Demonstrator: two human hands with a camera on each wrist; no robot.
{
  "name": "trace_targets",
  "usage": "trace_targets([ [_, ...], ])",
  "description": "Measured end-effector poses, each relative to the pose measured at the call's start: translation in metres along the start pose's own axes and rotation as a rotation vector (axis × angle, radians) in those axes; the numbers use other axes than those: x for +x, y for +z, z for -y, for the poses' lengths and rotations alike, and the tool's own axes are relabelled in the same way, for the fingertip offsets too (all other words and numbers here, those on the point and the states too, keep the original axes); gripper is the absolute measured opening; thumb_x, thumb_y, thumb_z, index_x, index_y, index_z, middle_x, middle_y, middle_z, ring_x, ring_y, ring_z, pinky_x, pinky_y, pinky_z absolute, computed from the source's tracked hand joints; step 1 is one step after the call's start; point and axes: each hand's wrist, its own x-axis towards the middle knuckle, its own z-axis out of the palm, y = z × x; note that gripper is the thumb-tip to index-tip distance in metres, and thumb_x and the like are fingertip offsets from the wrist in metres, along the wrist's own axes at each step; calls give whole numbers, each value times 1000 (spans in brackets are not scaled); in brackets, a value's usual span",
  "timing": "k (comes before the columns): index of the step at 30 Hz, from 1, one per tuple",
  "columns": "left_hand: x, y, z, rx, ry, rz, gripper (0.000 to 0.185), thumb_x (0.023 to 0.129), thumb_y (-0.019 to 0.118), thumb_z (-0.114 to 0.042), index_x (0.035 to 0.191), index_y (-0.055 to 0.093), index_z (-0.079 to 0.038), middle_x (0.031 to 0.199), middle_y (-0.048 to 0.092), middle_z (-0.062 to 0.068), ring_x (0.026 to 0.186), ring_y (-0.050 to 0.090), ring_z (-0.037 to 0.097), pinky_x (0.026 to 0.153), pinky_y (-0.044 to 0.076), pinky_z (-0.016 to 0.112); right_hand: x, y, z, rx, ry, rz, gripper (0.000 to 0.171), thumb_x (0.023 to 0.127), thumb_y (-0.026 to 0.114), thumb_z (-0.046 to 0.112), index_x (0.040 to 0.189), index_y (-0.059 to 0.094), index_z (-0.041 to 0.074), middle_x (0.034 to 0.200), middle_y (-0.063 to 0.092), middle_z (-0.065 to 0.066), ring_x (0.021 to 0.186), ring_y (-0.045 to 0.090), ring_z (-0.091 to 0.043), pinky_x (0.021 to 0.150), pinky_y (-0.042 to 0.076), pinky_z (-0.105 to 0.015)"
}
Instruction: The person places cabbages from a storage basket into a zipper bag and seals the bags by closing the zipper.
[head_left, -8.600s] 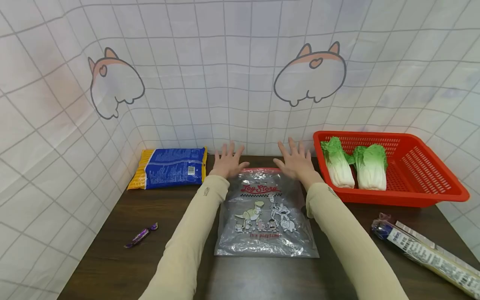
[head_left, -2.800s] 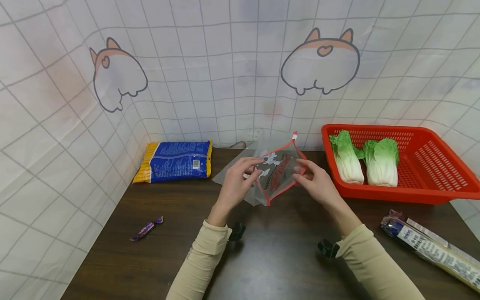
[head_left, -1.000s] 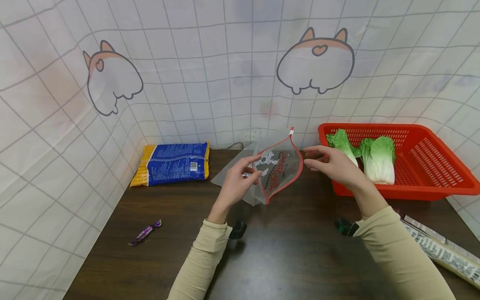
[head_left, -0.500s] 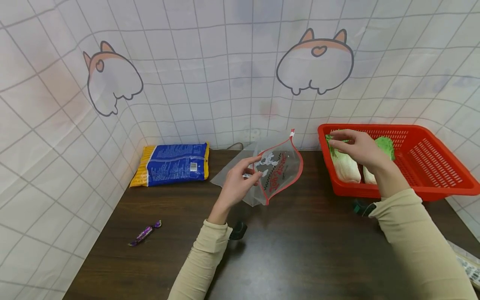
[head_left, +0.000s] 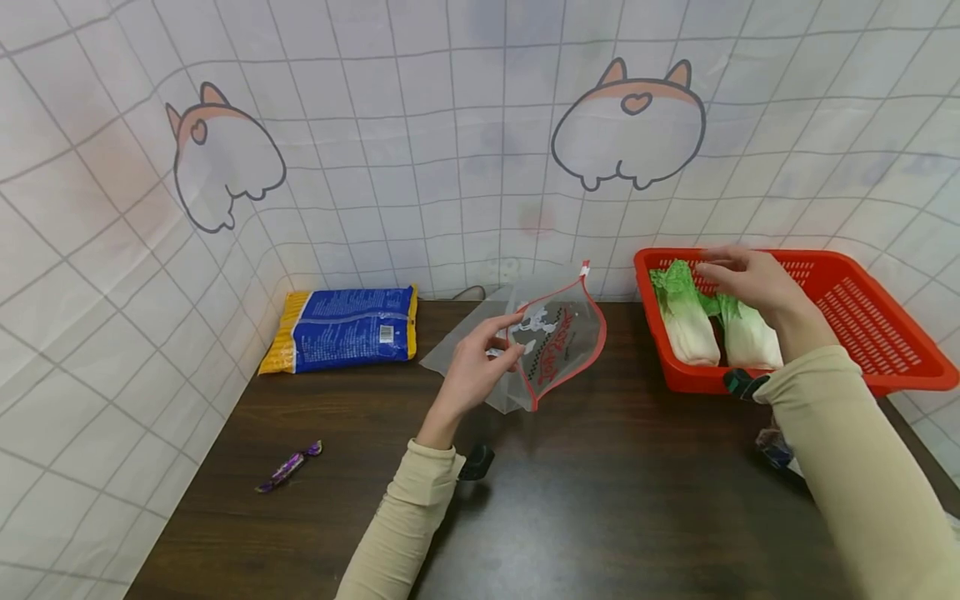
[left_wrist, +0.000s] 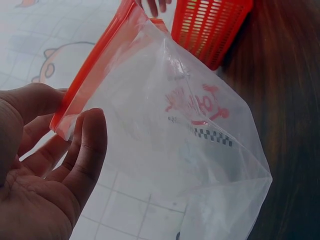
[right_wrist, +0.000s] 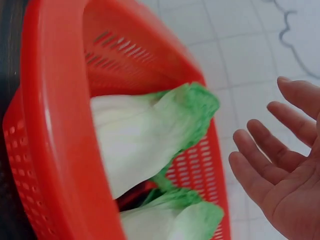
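Note:
My left hand pinches the red zip rim of a clear printed plastic bag, held up above the dark table with its mouth gaping open toward the right. In the left wrist view the fingers clamp the red strip of the bag. My right hand hovers open over the red basket, just above the two toy napa cabbages. The right wrist view shows the relaxed fingers above a cabbage inside the basket, holding nothing.
A blue and yellow packet lies at the back left. A purple wrapped candy sits near the left table edge. A long wrapped package peeks out under my right sleeve. A tiled cloth backdrop closes the back and sides.
My right hand has let go of the bag and moved right, over the basket and above the cabbages. My left hand keeps the bag held up in the same place.

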Motion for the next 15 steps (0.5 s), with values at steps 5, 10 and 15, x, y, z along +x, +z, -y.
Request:
trace_targets([
  [5,-1,0,0,-1,3,5,45,94,66,-11,137,58,-16,112,61,8,75,67,19,61,52,28,7,2,-13,87,61,31,76,100,47,48,154,23,0,151,28,-30,132,35,-42,110,29,-56],
  [10,-1,0,-1,-8,1,10,45,94,66,-10,137,58,-15,112,61,9,80,67,26,65,55,28,14,-1,-20,88,87,52,78,100,46,49,155,19,0,151,26,-31,133,35,-43,110,30,-55],
  [15,-1,1,-2,-12,-4,10,45,94,66,-10,137,58,-17,112,61,7,79,68,24,65,55,28,23,-5,-27,87,101,105,76,102,45,46,155,17,-1,152,23,-33,134,32,-46,110,29,-55],
])
